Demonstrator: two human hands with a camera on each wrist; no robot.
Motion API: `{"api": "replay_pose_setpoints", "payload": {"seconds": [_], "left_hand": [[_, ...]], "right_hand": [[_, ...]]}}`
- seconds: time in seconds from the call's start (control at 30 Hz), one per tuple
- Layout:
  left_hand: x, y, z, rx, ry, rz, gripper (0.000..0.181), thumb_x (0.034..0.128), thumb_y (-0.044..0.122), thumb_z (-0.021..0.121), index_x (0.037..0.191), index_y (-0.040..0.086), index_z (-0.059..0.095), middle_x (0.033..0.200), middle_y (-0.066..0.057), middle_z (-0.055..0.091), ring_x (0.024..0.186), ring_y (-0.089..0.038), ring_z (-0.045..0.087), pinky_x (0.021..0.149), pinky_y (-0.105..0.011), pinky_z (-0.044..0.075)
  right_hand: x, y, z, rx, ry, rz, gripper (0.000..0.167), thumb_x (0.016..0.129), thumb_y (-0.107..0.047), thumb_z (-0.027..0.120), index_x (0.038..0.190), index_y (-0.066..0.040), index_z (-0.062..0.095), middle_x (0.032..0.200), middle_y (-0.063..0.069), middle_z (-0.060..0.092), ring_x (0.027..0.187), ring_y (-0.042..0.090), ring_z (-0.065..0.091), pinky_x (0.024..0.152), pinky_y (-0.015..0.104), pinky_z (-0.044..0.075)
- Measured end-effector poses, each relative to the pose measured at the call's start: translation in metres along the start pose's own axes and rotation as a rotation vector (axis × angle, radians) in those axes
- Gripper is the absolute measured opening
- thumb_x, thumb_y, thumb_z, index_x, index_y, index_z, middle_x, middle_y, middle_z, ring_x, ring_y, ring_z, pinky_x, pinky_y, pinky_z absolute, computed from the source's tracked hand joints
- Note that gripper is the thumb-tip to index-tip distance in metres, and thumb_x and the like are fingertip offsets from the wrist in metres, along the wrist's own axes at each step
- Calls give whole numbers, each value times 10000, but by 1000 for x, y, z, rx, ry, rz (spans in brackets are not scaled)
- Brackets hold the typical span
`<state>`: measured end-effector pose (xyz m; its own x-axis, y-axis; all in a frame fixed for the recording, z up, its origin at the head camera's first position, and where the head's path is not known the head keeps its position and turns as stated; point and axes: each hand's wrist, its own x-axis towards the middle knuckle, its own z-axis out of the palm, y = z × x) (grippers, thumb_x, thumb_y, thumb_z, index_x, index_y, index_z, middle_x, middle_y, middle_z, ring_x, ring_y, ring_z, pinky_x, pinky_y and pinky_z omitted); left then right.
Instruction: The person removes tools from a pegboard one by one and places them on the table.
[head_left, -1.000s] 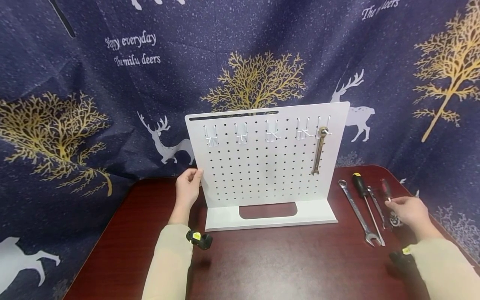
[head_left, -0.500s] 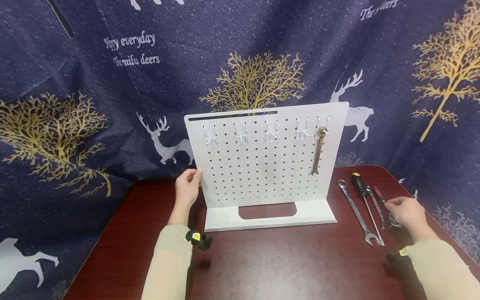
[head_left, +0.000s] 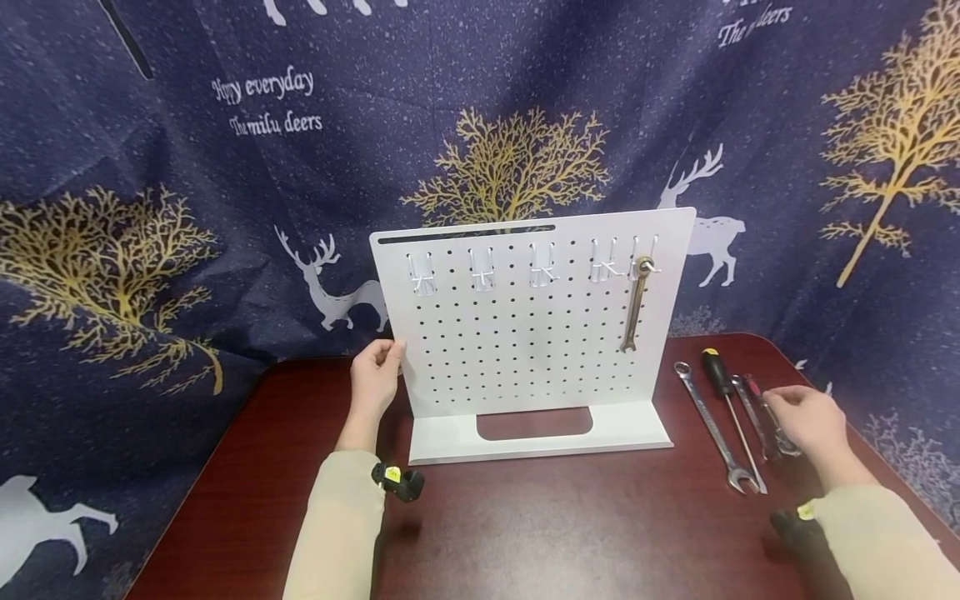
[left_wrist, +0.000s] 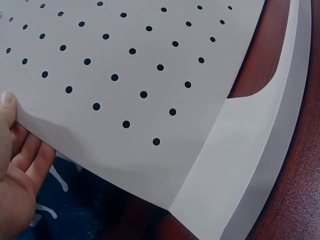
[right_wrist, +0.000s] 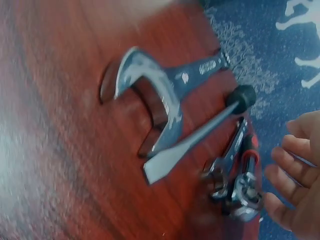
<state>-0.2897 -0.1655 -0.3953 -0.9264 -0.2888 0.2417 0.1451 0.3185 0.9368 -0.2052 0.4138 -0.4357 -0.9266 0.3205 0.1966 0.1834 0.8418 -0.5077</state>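
My left hand (head_left: 377,379) grips the left edge of a white pegboard (head_left: 517,350), thumb in front and fingers behind. In the left wrist view the thumb lies on the board's face (left_wrist: 100,135). My right hand (head_left: 810,421) is at the right of the table beside a ratchet wrench (right_wrist: 246,195) with a red and black handle. Its fingers (right_wrist: 287,165) are loosely bent and hold nothing. Left of the ratchet lie a small wrench (head_left: 753,417), a black-handled screwdriver (head_left: 718,373) and a large combination wrench (head_left: 705,412). A brass-coloured wrench (head_left: 635,310) hangs from the board's rightmost hook.
Several white hooks (head_left: 543,273) line the board's upper part. Its flat foot (head_left: 442,437) stands on the dark red table (head_left: 540,525). A blue patterned cloth (head_left: 345,183) hangs behind the table and drops past its right edge.
The ratchet's red handle has shifted left, to lie close beside the small wrench. My right hand has let go of it and lifted slightly. The left hand keeps its hold on the board.
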Motion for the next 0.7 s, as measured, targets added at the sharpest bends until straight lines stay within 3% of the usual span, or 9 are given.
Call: {"api": "replay_pose_setpoints", "payload": {"seconds": [0.17, 0.27, 0.37, 0.5, 0.6, 0.7], "left_hand": [[0, 0, 0, 15, 4, 6, 313, 937, 306, 587, 1004, 6, 647, 964, -209, 670, 779, -224, 618, 797, -415, 556], [1, -1, 0, 24, 9, 9, 317, 934, 316, 587, 997, 12, 650, 951, -202, 672, 754, -188, 610, 764, -359, 561], [1, -1, 0, 19, 13, 13, 310, 934, 306, 590, 995, 9, 651, 944, -204, 671, 726, -150, 598, 758, -355, 564], [1, 0, 0, -4, 12, 13, 289, 935, 275, 598, 991, -4, 649, 943, -218, 666, 700, -112, 582, 784, -412, 562], [0, 0, 0, -10, 12, 11, 278, 934, 263, 601, 985, -6, 648, 941, -216, 665, 690, -94, 576, 783, -408, 562], [0, 0, 0, -2, 14, 9, 273, 934, 264, 601, 980, 0, 651, 933, -204, 667, 686, -80, 574, 747, -337, 565]], "right_hand": [[0, -17, -2, 47, 27, -21, 446, 957, -313, 462, 1087, 87, 610, 1122, 355, 579, 1006, 527, 527, 774, 555, 425], [1, -31, -3, 83, 38, -50, 431, 961, -305, 474, 1097, 78, 617, 1107, 346, 594, 967, 481, 560, 714, 463, 441], [1, -45, -3, 128, 36, -76, 416, 961, -305, 498, 1107, 62, 627, 1082, 318, 622, 815, 282, 604, 649, 325, 425], [0, -63, -4, 204, 15, -91, 418, 958, -329, 526, 1117, 43, 632, 1006, 246, 677, 687, -78, 491, 579, 190, 403], [-2, -77, -5, 272, -11, -103, 426, 961, -328, 530, 1137, 50, 617, 925, 152, 705, 672, -179, 455, 570, 134, 426], [-4, -90, -6, 333, -36, -120, 430, 964, -316, 530, 1160, 61, 600, 890, 16, 695, 696, -176, 490, 577, 133, 473]]}}
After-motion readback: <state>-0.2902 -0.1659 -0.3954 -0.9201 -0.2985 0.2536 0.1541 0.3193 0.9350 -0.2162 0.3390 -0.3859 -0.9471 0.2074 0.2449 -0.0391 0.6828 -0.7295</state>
